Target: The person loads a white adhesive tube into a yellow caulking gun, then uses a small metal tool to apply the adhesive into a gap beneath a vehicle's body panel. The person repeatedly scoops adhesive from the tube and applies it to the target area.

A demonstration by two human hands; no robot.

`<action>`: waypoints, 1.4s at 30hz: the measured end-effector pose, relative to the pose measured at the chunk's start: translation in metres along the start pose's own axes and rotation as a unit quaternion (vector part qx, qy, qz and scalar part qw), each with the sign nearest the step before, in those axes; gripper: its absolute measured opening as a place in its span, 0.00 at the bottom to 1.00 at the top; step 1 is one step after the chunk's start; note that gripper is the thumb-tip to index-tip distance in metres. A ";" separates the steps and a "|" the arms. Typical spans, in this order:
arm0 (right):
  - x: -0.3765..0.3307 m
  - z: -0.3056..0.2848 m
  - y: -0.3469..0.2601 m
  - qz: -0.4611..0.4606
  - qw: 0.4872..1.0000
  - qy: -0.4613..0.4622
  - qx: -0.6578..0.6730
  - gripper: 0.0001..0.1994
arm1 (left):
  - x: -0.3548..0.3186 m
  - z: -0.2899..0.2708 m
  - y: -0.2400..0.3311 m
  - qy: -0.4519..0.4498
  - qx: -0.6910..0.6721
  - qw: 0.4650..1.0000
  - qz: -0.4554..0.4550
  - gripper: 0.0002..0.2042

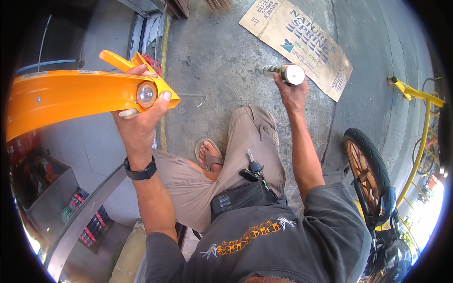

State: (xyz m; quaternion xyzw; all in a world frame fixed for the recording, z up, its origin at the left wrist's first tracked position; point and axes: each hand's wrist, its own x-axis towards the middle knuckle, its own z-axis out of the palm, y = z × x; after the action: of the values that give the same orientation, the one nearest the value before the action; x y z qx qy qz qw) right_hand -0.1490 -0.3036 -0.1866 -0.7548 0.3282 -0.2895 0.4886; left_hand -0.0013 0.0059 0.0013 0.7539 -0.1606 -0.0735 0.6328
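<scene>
My left hand [141,127] grips a long, curved orange plastic panel [75,96], shaped like a motorcycle fender, at its right end. The thumb presses beside a round, clear lens-like disc [146,95] set in that end, and the other fingers go behind the panel, partly hidden. Out to the right, my right hand [292,96] is wrapped around a cylindrical can [295,74] whose white round end faces up. The can's far side looks blurred, and its nozzle cannot be made out.
A flattened cardboard sheet [306,45] lies on the concrete floor ahead. To the right stand a motorcycle wheel [365,165] and a yellow metal frame [424,137]. On the left is a metal-edged counter [89,212] with bottles [94,228] below. Keys [255,166] hang at my waist pouch [243,198].
</scene>
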 end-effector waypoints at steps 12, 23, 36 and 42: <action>0.005 0.011 0.011 0.000 0.997 -0.007 -0.079 0.23 | 0.005 0.010 0.007 -0.007 -0.006 1.000 0.003 0.26; -0.007 0.040 0.027 0.066 0.992 -0.086 -0.060 0.18 | 0.009 -0.001 -0.005 -0.017 -0.034 0.998 0.041 0.25; -0.020 0.077 -0.020 -0.083 0.913 -0.317 -0.241 0.25 | 0.023 0.006 -0.043 -0.016 0.066 0.998 -0.012 0.16; -0.008 0.035 -0.007 -0.061 0.917 -0.298 -0.256 0.24 | 0.052 0.036 -0.102 -0.099 0.304 0.939 -0.130 0.22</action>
State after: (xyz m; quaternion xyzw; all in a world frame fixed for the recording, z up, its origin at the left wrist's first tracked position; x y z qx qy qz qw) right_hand -0.1260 -0.2756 -0.1938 -0.9240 0.1836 0.0137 0.3351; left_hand 0.0513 -0.0297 -0.1004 0.9135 -0.1372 -0.1772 0.3397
